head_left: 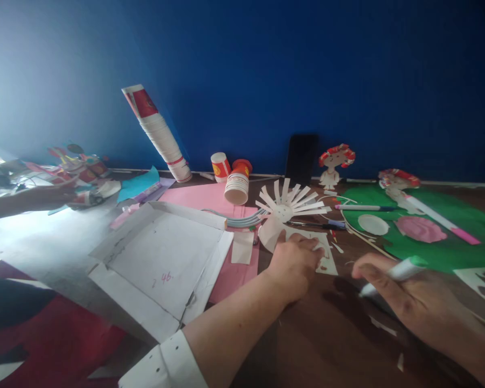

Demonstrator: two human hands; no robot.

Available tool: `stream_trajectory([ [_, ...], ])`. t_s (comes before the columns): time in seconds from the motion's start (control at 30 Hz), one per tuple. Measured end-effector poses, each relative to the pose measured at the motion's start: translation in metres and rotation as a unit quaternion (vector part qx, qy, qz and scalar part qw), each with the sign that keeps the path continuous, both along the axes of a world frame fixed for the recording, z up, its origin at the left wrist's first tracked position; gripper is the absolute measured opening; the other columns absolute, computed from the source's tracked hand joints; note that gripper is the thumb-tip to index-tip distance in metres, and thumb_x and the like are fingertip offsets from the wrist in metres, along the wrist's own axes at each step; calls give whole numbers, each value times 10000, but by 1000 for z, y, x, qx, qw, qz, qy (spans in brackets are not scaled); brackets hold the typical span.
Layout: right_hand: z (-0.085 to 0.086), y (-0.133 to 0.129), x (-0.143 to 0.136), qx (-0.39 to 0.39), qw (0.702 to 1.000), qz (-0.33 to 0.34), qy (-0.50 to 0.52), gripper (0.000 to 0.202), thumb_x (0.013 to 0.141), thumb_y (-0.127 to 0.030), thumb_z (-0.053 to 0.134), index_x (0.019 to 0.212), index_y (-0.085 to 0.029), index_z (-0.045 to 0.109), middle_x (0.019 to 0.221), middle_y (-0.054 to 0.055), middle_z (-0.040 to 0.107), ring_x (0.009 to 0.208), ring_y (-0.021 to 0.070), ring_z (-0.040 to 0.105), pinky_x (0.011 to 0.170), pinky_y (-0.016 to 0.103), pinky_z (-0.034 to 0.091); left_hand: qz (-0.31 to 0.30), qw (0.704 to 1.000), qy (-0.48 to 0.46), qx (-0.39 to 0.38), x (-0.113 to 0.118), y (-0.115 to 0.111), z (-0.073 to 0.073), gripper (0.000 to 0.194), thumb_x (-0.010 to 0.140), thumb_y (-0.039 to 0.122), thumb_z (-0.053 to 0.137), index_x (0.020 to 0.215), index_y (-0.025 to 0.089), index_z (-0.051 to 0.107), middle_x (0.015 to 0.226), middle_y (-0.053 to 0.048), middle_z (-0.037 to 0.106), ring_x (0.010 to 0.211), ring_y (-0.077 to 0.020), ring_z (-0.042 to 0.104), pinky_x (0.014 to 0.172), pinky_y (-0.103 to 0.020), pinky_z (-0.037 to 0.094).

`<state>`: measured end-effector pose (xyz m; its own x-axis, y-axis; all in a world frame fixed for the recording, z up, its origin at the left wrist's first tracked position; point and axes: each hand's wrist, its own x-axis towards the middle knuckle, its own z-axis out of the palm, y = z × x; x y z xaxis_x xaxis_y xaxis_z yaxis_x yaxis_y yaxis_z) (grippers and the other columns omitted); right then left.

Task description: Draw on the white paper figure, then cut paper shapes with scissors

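Note:
My left hand (294, 268) lies palm down on a white paper piece (327, 257) with cut edges, its fingers bent over the paper. Just beyond it sits a cut paper cup (283, 212) with white strips fanned out and small face marks. Between the fingers of my right hand (408, 302) is a white marker with a green end (413, 264), held over the brown table (319, 334). Small paper scraps (383, 325) lie beneath and beside that hand.
An open white box (161, 264) stands at left on pink paper. Behind are a leaning cup stack (161, 140), cups (236, 188) and a black phone (302, 157). Paper figures (330, 178) and green paper (461, 210) are at right. Another person's arm (28, 199) reaches in at far left.

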<state>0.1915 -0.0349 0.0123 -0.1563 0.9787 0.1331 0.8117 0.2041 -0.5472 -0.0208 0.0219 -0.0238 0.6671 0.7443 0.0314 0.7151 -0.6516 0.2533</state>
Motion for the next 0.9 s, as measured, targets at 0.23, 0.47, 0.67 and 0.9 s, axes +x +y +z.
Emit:
stream_trajectory([
  [0.23,-15,2,-4,-35,998,-8,59,373,958,-628,586,930,-293,747,961,22,813,897,253,746,818,349,562,-8,1000,13,12,-1,-5,10,297,1023,231,503,1268,214,672,1495,-63,637,1283,-293,585,1215,-656,373],
  [0.47,-26,9,2,-11,999,2,49,329,932,-579,606,915,-288,759,960,36,820,912,268,761,869,366,573,-4,1000,22,8,0,-5,12,306,1016,217,506,1271,226,673,1499,-64,632,1293,-281,582,1235,-614,361],
  [0.67,-32,8,6,-23,999,-34,26,368,937,-628,590,987,-303,755,897,11,816,828,245,758,788,341,572,-7,1000,20,1,-1,-5,14,338,982,177,516,1281,216,670,1512,-61,624,1302,-292,571,1230,-633,362],
  [0.9,-42,10,9,-19,1000,-14,14,300,958,-573,589,1003,-331,760,961,-4,840,869,247,793,733,312,585,-8,1000,23,-11,-2,-3,16,378,946,194,566,1308,219,670,1503,-49,627,1312,-306,558,1225,-593,377],
])
